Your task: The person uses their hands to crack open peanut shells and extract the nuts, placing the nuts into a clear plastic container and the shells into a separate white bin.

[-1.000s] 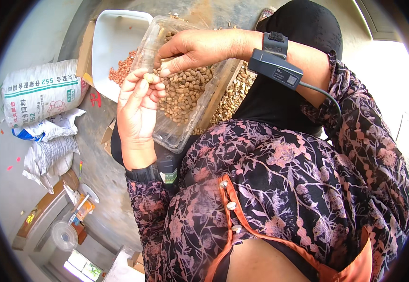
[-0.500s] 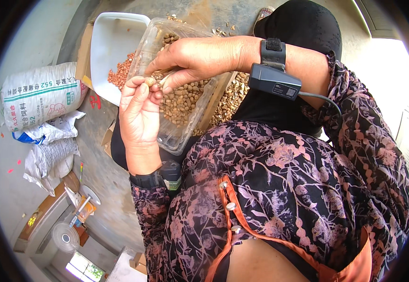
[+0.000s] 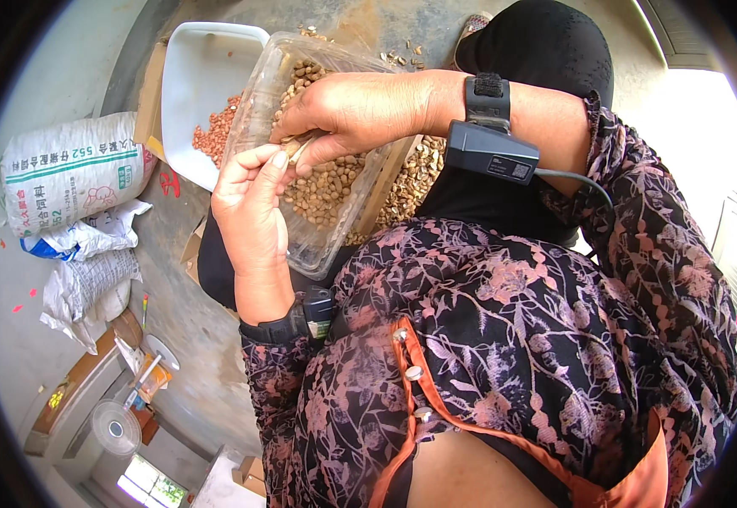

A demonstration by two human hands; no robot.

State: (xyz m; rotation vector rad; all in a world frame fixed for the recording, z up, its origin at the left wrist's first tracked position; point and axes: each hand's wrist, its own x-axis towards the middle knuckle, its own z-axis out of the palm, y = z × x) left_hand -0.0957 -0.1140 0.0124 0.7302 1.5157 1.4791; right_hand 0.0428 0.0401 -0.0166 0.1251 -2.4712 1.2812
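Observation:
Both my hands meet above a clear plastic tray (image 3: 334, 72) that holds many unshelled peanuts (image 3: 322, 190). My left hand (image 3: 252, 207) is closed, its thumb and fingers pinching a peanut (image 3: 289, 150). Over the tray's middle, my right hand (image 3: 347, 118) bends down with its fingers closed on a thin pale object (image 3: 304, 146), whose kind I cannot make out. The pale object touches or nearly touches the peanut. Left of the tray, a white tub (image 3: 186, 93) holds a heap of reddish shelled kernels (image 3: 216, 131).
Broken shells (image 3: 415, 182) fill a cardboard box beside and under the tray. A few shell bits (image 3: 406, 57) lie on the floor beyond. A stuffed white woven sack (image 3: 72, 169) stands at the left, with crumpled bags (image 3: 93, 271) nearer. A fan (image 3: 118, 427) is at lower left.
My left fingertips have brought the peanut rightward and against the right hand's fingers. The right hand has shifted slightly, and more of the peanuts behind it now show.

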